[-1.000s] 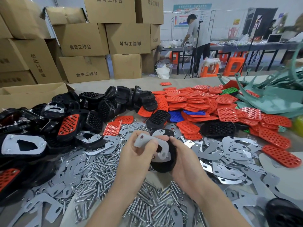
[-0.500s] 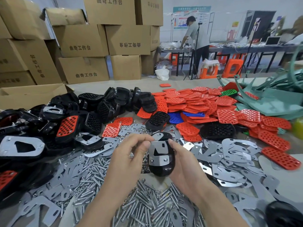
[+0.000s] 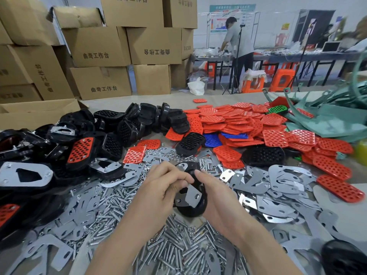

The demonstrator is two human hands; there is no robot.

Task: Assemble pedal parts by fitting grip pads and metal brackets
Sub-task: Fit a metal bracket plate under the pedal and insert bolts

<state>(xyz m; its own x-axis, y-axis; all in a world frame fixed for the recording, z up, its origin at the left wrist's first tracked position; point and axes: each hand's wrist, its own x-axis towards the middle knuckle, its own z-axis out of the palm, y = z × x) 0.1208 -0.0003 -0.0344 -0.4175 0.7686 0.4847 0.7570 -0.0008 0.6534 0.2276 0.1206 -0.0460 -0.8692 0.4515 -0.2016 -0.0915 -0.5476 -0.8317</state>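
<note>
Holding a black pedal [image 3: 191, 209]: right hand [image 3: 216, 199] grip wrapped round it, left hand [image 3: 162, 187] pinching its metal bracket [image 3: 191, 195].

1. A factory assembly workshop.
2. The desk [image 3: 228, 98] carries bulk heaps: red grip pads [image 3: 238, 120], black pedal bodies [image 3: 139, 120], metal brackets [image 3: 278, 179], bolts [image 3: 178, 251].
3. Behind the desk, printed cardboard boxes [image 3: 99, 46] stand stacked.
4. Beyond the desk, a person [image 3: 240, 42] works at a second desk [image 3: 327, 56].

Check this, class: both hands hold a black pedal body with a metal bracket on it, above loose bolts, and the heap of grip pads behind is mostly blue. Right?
Wrong in one respect: the head view shows the heap of grip pads is mostly red, with a few blue pads. The left hand and right hand do hold the pedal body, metal bracket on it, above the bolts.
</note>
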